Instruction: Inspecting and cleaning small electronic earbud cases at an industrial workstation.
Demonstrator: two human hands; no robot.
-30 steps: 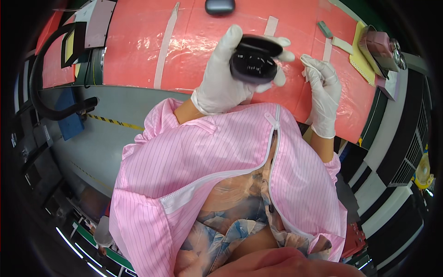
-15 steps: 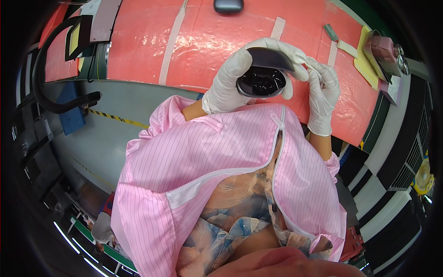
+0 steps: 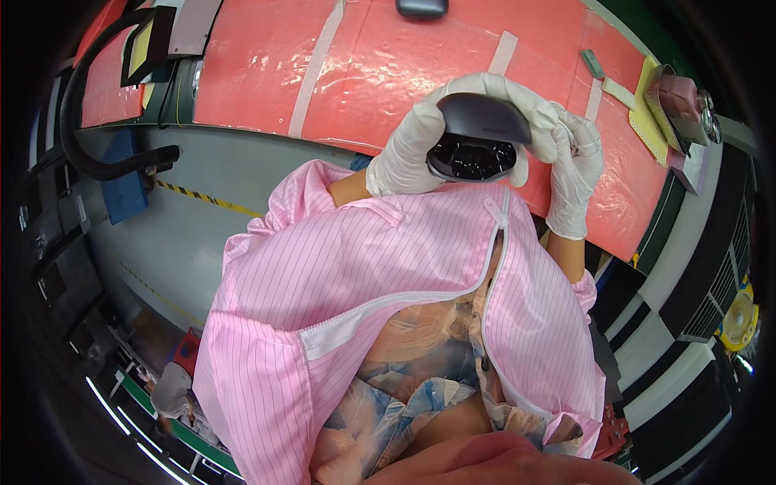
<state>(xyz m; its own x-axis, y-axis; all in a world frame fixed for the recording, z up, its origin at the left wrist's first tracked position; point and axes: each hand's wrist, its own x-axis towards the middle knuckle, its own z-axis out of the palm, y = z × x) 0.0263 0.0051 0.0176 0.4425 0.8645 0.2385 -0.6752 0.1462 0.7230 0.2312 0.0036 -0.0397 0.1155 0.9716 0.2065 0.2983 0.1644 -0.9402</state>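
A dark, glossy earbud charging case [image 3: 485, 121] is tilted with its lid raised, and its black inside faces me. My left hand [image 3: 404, 152], in a white glove, wraps round the case from the left and over its back. Close to the right side of the case, my gloved right hand [image 3: 575, 182] is closed, thumb and fingers pinched near the left fingertips. What the pinch holds, if anything, is hidden. Farther off on the pink-red mat [image 3: 388, 73] lies a second dark case [image 3: 422, 8], its lid down.
At the right of the bench are a yellow notepad [image 3: 647, 125], a pink container [image 3: 679, 87], metal-topped cylinders [image 3: 710, 113] and a small green block [image 3: 592, 63]. A black flexible hose [image 3: 73, 121] curves at the left. Another person [image 3: 171, 392] is at the far lower left.
The view has shifted slightly, so the scene sits a little farther right. The case has tipped, showing more of its lid's outer face. Both hands keep their closed holds.
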